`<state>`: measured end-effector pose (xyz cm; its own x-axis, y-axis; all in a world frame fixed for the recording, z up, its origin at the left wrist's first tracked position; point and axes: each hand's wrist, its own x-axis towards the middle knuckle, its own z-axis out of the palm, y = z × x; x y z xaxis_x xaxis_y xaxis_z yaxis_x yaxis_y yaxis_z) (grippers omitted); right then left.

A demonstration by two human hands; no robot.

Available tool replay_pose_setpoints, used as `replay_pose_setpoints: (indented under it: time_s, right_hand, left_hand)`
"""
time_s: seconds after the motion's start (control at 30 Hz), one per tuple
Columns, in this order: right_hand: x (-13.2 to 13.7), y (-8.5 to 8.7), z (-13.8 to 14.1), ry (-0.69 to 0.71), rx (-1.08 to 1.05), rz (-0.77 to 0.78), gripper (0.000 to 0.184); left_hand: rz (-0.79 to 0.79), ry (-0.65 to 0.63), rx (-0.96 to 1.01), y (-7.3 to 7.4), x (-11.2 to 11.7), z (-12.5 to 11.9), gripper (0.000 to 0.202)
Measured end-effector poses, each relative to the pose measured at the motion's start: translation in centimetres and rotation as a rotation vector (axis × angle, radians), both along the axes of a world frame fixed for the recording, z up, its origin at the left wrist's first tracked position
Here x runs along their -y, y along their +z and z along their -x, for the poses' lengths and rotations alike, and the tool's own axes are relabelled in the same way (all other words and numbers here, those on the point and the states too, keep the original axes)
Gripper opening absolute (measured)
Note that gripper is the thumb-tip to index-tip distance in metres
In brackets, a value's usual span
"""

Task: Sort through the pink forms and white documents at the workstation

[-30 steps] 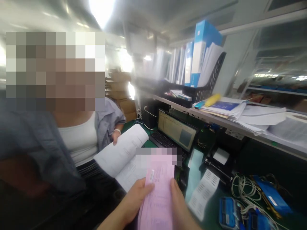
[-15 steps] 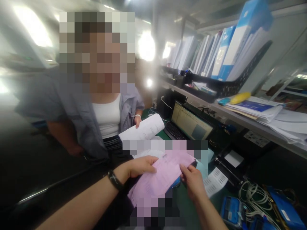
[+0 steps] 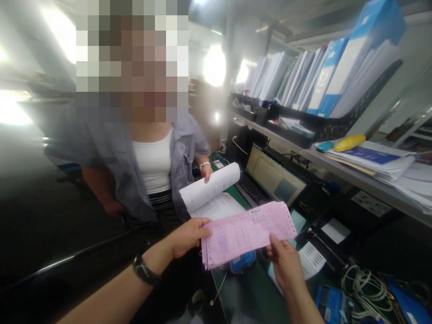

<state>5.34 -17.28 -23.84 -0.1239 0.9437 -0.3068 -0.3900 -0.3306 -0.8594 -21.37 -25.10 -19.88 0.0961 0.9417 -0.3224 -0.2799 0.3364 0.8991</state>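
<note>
Pink multi-part form [image 3: 248,235], a stack of sprocket-edged sheets, held in the air over the green desk mat [image 3: 251,299], spread flat between both hands. Left hand [image 3: 187,238] closed on the form's left end, fingers lying over the top sheet, wristwatch [image 3: 144,271] on that wrist. Right hand [image 3: 285,263] holding the lower right edge, fingers partly behind the paper, so the exact grip there is hard to tell. The sheets fan slightly at the left end.

Across the desk, a co-worker [image 3: 153,164] has a hand [image 3: 206,173] on a half-curled white booklet [image 3: 211,191], its open pages just beyond the form's upper edge. A blue device [image 3: 242,262] sits below the form. To the right are a laptop [image 3: 273,175], a receipt printer [image 3: 326,238], a printed slip [image 3: 312,260] and a white cable bundle [image 3: 366,288].

Risks: a pull between the hands could tear the perforated edge. If the left hand loosens, the fanned sheets could slide out of line or drop onto the blue device or cables. The form's corner could also catch the booklet, since they are so close.
</note>
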Motion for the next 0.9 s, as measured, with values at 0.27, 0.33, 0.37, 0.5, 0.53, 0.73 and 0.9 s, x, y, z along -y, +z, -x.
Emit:
replay_pose_setpoints:
  time_s: [0.27, 0.33, 0.37, 0.5, 0.53, 0.73, 0.9]
  right_hand:
    - [1.4, -0.8, 0.5, 0.091, -0.046, 0.048, 0.034]
    - [1.4, -0.6, 0.1, 0.114, -0.033, 0.029, 0.037]
    - [1.2, -0.4, -0.2, 0.125, -0.027, 0.011, 0.039]
    - [0.1, 0.8, -2.1, 0.194, -0.027, -0.075, 0.043]
    - [-0.2, 1.2, -2.5, 0.230, -0.021, -0.084, 0.044]
    - [-0.1, 2.2, -2.0, 0.414, 0.065, -0.099, 0.045]
    - [0.2, 1.1, -1.2, 0.424, 0.074, -0.109, 0.038]
  left_hand:
    - [-0.044, 0.379, 0.144, -1.9, -0.2, -1.8, 0.046]
    - [-0.033, 0.396, 0.130, -1.9, -0.1, -1.5, 0.049]
    - [-0.031, 0.393, 0.119, -1.8, 0.0, -1.3, 0.049]
    - [-0.049, 0.342, 0.072, -1.3, 0.5, -0.1, 0.044]
    - [-0.054, 0.322, 0.062, -1.1, 0.6, 0.1, 0.042]
    - [-0.056, 0.248, 0.019, -0.8, 1.0, 1.0, 0.035]
    - [-0.050, 0.236, -0.009, -0.8, 1.2, 1.7, 0.031]
